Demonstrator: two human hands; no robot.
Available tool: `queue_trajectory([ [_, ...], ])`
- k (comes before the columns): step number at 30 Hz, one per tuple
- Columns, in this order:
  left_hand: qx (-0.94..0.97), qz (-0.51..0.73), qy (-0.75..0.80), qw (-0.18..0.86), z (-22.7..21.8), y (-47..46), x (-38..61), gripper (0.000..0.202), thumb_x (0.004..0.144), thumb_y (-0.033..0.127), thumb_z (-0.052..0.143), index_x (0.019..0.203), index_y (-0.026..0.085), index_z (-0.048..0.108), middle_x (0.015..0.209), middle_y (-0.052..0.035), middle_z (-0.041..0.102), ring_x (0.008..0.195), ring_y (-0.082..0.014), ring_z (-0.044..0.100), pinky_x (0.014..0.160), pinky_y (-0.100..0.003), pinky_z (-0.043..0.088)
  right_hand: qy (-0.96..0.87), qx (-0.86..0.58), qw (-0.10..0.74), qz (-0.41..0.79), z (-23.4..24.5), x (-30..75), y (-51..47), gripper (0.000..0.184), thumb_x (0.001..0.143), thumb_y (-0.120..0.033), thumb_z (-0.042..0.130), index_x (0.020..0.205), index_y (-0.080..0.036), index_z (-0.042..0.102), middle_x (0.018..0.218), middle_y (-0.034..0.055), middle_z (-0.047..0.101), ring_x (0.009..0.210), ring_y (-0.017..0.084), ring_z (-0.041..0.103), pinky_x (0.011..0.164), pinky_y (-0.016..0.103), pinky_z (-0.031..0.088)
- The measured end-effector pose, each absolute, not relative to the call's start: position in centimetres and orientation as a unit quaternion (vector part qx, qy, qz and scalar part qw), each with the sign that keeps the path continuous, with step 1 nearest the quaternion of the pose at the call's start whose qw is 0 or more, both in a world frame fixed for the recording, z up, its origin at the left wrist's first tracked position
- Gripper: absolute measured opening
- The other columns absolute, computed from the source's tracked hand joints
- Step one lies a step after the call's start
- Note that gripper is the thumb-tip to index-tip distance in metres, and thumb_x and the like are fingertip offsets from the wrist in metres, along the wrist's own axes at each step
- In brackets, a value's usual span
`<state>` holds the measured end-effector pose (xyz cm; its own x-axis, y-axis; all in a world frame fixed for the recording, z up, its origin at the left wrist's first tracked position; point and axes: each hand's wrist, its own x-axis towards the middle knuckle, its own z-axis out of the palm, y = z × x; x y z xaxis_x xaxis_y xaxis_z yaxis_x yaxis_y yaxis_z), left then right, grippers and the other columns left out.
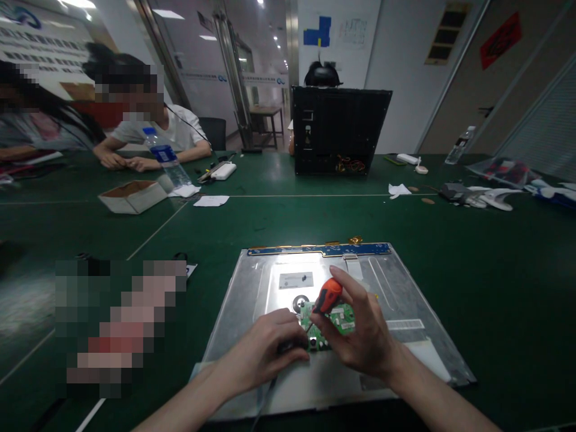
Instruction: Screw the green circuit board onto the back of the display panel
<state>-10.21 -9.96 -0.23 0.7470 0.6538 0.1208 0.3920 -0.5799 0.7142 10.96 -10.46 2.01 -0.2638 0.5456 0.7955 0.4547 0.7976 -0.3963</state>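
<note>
My right hand (pixel 366 330) pinches the handle of an orange-and-black screwdriver (pixel 330 295), tilted with its thin shaft pointing down to the left. Under it lies a green circuit board (pixel 342 318) on the metal back of a flat display panel (pixel 252 288). At the board's left edge, my left hand (pixel 270 342) is curled, its fingers around a black cable (pixel 266 393) that trails below the palm. The cable's end is hidden by the fingers, and the screwdriver's tip is partly hidden beside them. A blue circuit strip (pixel 288 251) runs along the panel's far edge.
Across the green table (pixel 256 222) stand a black box-shaped case (pixel 337 129), a water bottle (pixel 167 157) and an open carton (pixel 132 197). Another bottle (pixel 459 145) is at the right. Two people sit at the far left; another is behind the case. A blurred patch covers the near left.
</note>
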Motion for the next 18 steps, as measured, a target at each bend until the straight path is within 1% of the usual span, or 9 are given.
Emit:
queue_trajectory([
  [4, 0.867, 0.194, 0.29, 0.356, -0.2, -10.0, -10.3, 0.006, 0.094, 0.023, 0.062, 0.096, 0.019, 0.065, 0.094, -0.0054, 0.063, 0.088, -0.0212, 0.058, 0.073, -0.031, 0.044, -0.791, -0.308, 0.527, 0.042, 2.2, 10.9, -10.4, 0.065, 0.092, -0.019, 0.054, 0.149, -0.017, 0.025, 0.085, 0.0024, 0.068, 0.065, 0.017, 0.066, 0.059, 0.031, 0.058],
  [11, 0.869, 0.172, 0.294, 0.36, 0.5, -10.1, -10.5, 0.005, 0.091, 0.02, 0.062, 0.096, 0.019, 0.064, 0.094, -0.0055, 0.062, 0.087, -0.0215, 0.057, 0.073, -0.032, 0.046, -0.791, -0.303, 0.528, 0.053, 2.3, 11.0, -10.3, 0.064, 0.092, -0.019, 0.055, 0.149, -0.017, 0.026, 0.084, 0.0014, 0.067, 0.064, 0.016, 0.065, 0.059, 0.029, 0.058],
  [15, 0.875, 0.151, 0.296, 0.353, 1.1, -10.1, -10.7, 0.013, 0.089, 0.014, 0.058, 0.1, 0.019, 0.063, 0.095, -0.005, 0.062, 0.087, -0.0212, 0.058, 0.074, -0.033, 0.046, -0.786, -0.294, 0.539, 0.071, 2.3, 11.1, -10.3, 0.066, 0.091, -0.017, 0.056, 0.149, -0.015, 0.026, 0.085, 0.0026, 0.067, 0.067, 0.016, 0.065, 0.061, 0.029, 0.059],
  [18, 0.876, 0.148, 0.302, 0.346, 1.3, -10.2, -10.8, 0.014, 0.088, 0.012, 0.056, 0.098, 0.019, 0.062, 0.092, -0.0044, 0.061, 0.082, -0.0202, 0.058, 0.072, -0.033, 0.046, -0.779, -0.302, 0.544, 0.077, 2.5, 11.1, -10.5, 0.067, 0.089, -0.017, 0.058, 0.148, -0.015, 0.027, 0.087, 0.0029, 0.066, 0.065, 0.015, 0.065, 0.06, 0.028, 0.059],
])
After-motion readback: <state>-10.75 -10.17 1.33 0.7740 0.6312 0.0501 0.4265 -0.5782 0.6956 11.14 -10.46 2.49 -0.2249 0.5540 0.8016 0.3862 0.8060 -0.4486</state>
